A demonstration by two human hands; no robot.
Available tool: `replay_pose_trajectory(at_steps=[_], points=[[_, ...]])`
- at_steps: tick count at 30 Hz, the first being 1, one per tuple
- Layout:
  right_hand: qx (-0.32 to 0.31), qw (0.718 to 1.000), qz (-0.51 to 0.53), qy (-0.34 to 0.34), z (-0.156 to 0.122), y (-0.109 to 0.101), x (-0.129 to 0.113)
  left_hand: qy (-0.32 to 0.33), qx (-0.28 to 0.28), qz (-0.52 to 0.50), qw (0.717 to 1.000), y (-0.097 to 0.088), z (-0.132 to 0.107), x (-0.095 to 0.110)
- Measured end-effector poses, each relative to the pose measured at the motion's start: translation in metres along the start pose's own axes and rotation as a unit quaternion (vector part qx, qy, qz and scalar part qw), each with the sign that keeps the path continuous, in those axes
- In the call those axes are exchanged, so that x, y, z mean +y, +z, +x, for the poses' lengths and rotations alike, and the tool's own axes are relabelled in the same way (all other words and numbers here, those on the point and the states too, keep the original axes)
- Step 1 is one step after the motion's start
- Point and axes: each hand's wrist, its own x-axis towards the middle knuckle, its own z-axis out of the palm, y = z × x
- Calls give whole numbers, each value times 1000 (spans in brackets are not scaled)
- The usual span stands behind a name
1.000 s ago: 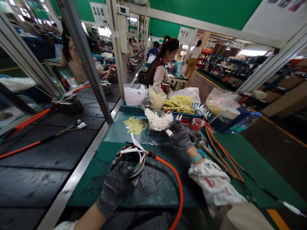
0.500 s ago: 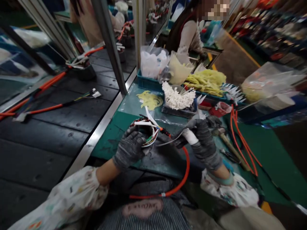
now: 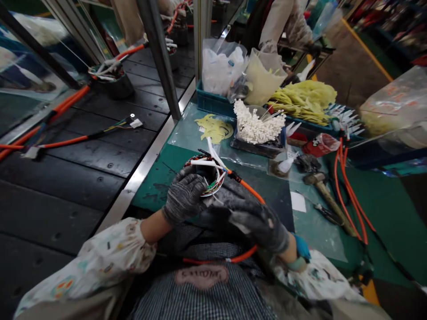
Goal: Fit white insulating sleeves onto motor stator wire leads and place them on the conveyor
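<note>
My left hand (image 3: 185,198), in a dark grey knitted glove, grips a round wired part (image 3: 216,184) by its left side. Its rim carries a ring of coloured wires, and white sleeves (image 3: 208,163) lie across its top. From the right side of the part runs an orange cable (image 3: 251,191), which passes behind my right hand and curves back over my lap. My right hand (image 3: 262,222), gloved the same way, is just right of and below the part. Motion smears its fingers. A thin pale strand (image 3: 218,201) shows between the part and my right fingers.
Yellow pieces (image 3: 213,126) and a tray heaped with small white parts (image 3: 258,124) lie beyond my hands. To the right are a hammer (image 3: 328,202), pliers (image 3: 327,213) and orange cables (image 3: 352,191). A metal post (image 3: 160,62) and dark conveyor (image 3: 83,178) border the left. A co-worker's sleeve (image 3: 276,22) shows behind.
My right hand has moved left and down, close to the round part. The grey strand stretched between them is now mostly hidden. The view has shifted slightly; my left hand keeps its grip.
</note>
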Motion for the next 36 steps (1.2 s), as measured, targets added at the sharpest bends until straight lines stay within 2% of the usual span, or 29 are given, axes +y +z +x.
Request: replay_pose_trajectory(at_steps=[2, 5, 7, 9, 11, 14, 16, 18, 21, 25, 30, 36], points=[[-9, 998, -52, -18, 14, 10, 12, 3, 3, -17, 1000, 0, 0, -2], [-15, 980, -195, -19, 41, 21, 24, -10, 1, -56, 998, -2, 3, -2], [-61, 959, -275, 24, 60, 24, 24, -17, 9, -81, 997, -3, 6, -1], [-126, 947, -290, 59, 77, 25, 21, -25, 16, -93, 995, -3, 7, 0], [-150, 958, -235, 64, 88, 24, 18, -34, 16, -95, 995, -2, 8, 0], [-70, 993, -51, 77, 91, 20, 17, -40, 21, -84, 995, 1, 5, 0], [-39, 991, 77, 101, 89, 16, 17, -38, 21, -79, 996, 1, 4, -1], [-68, 980, 150, 114, 88, 11, 16, -32, 14, -76, 997, 1, 4, -1], [-93, 980, 144, 105, 87, 5, 17, -29, 16, -70, 997, 0, 5, -1], [-44, 988, 112, 96, 86, 5, 22, -30, 20, -73, 997, 1, 6, -2], [-40, 988, 105, 103, 84, 9, 24, -33, -25, -86, 995, 2, 1, -7], [-77, 992, 82, 59, 75, 6, 28, -61, -51, -93, 993, 2, -3, -8]])
